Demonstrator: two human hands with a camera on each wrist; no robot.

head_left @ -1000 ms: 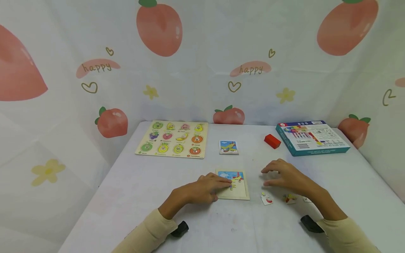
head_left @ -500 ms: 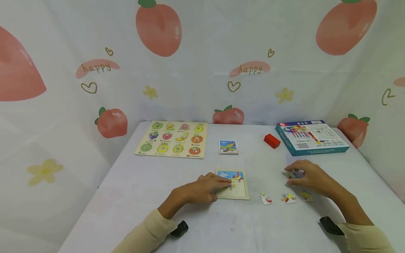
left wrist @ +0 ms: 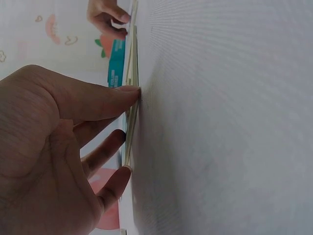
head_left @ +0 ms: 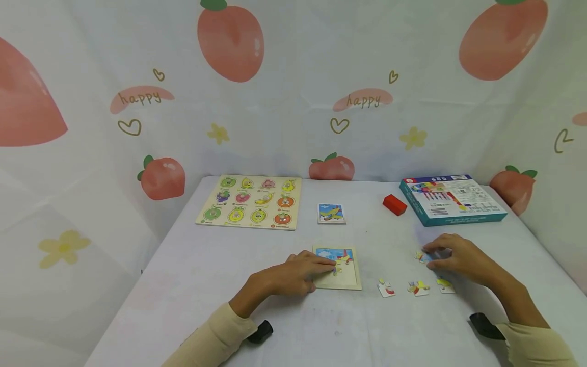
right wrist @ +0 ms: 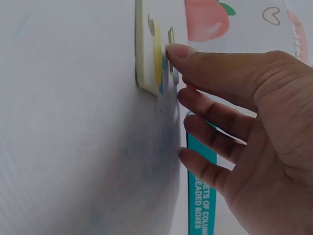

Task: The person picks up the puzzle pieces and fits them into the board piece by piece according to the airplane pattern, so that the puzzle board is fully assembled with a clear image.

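In the head view a wooden puzzle tray (head_left: 348, 280) lies flat, with blue-sky and red pieces fitted along its top and a smaller piece (head_left: 338, 270) below them. My left hand (head_left: 300, 272) holds the tray's left side, thumb at the near edge, index finger extended over the pieces. Farther right, my right hand (head_left: 460, 257) has thumb and index finger at a jigsaw piece (head_left: 419, 256) with some blue on it, partly hidden by the fingertips. In the right wrist view the thumb touches this piece's edge. Three loose pieces, including a red-and-white one (head_left: 386, 289), lie in a row nearer me.
A fruit peg board (head_left: 249, 204) lies at the back left. Behind the tray is a small airplane picture puzzle (head_left: 331, 213). A red block (head_left: 394, 205) and a teal-edged box (head_left: 454, 201) stand at the back right. A fruit-printed cloth hangs behind the table.
My right hand has moved right from beside the tray, over the loose pieces, to the blue jigsaw piece, then drawn slightly farther right. My left hand stays on the tray.
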